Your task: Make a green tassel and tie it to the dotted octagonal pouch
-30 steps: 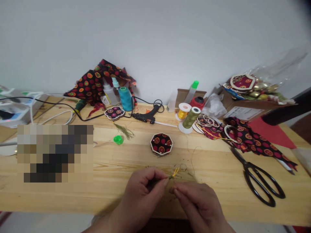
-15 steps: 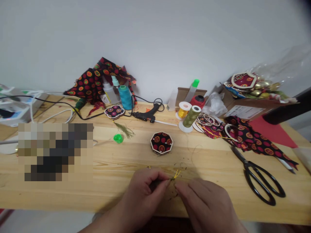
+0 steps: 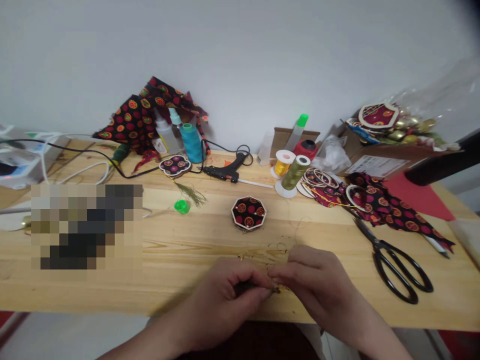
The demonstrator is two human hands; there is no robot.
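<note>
Low over the front of the wooden table, my left hand (image 3: 230,300) is closed, thumb and index finger pinching a small dark thread tassel (image 3: 276,290). Only its tip shows; the rest is hidden in the palm. My right hand (image 3: 318,282) meets it fingertip to fingertip, its fingers pressed together at the tassel's end. What the right fingers pinch is too small and covered to make out. Just beyond the hands lies an octagonal, fabric-faced ornament (image 3: 249,213) with a pale rim. Dark thread scraps (image 3: 282,246) lie beside the fingers.
Black-handled scissors (image 3: 397,265) lie at the right. Behind are a glue gun (image 3: 225,172), an olive thread spool (image 3: 296,172), a teal spool (image 3: 193,145) and a green cap (image 3: 182,206). A flower-shaped ornament (image 3: 175,166) has a tassel. Patterned fabric (image 3: 405,207) lies at right. A blurred patch covers the left.
Both hands have shifted slightly right, and my right hand has risen, its fingers now over the tassel's end. The yellow strands that stuck up are no longer visible. The view has tilted slightly.
</note>
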